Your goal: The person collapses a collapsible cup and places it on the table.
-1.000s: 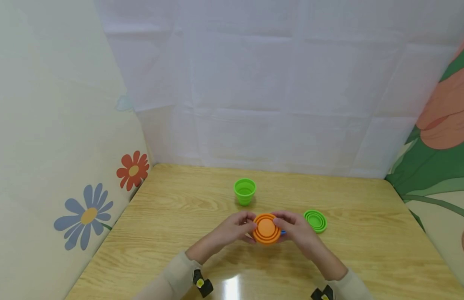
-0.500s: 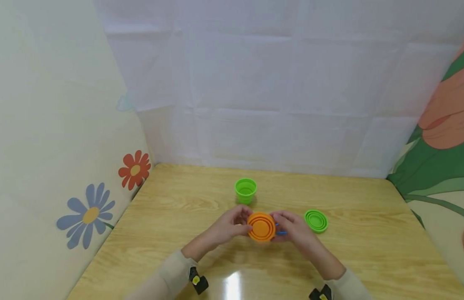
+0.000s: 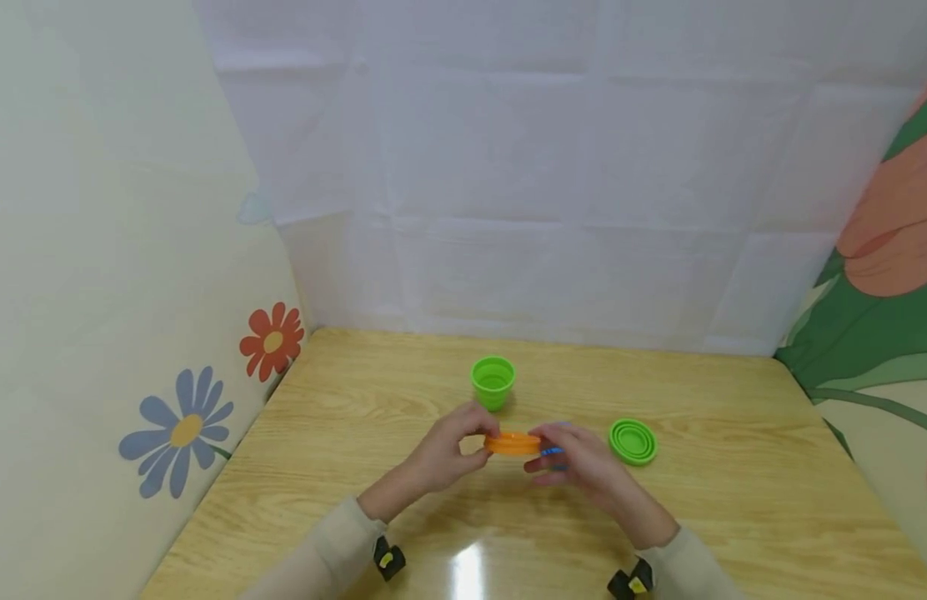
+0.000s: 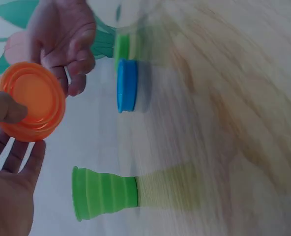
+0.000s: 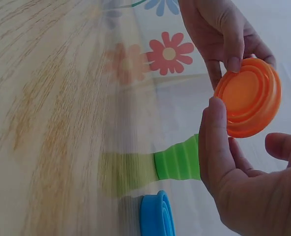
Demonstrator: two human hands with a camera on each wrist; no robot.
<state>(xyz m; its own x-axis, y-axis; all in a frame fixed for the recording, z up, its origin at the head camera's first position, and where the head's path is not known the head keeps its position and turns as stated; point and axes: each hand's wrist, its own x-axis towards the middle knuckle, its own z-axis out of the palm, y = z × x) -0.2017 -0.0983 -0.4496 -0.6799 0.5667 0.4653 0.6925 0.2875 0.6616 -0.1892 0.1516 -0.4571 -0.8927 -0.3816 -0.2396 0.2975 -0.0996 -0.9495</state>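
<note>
A collapsed orange folding cup (image 3: 513, 443) is held up over the table, seen edge-on in the head view. My left hand (image 3: 444, 450) pinches its left side, the thumb pressing on the ringed face in the left wrist view. At its other side is my right hand (image 3: 591, 462), fingertips right at the rim and thumb (image 5: 283, 145) held apart from the cup. A collapsed blue cup (image 4: 127, 86) rests on the table beyond, mostly hidden behind my right hand in the head view. Behind the hands stands an expanded green cup (image 3: 493, 383), upright.
To the right of my right hand lies a collapsed green cup (image 3: 633, 442), flat on the wooden table (image 3: 373, 375). A white cloth (image 3: 523, 167) hangs along the back edge. Flower-printed panels (image 3: 118, 275) flank the table on both sides.
The orange cup has tipped from showing its face to lying edge-on and shifted slightly left. My right thumb has come off it, while my left hand keeps its pinch.
</note>
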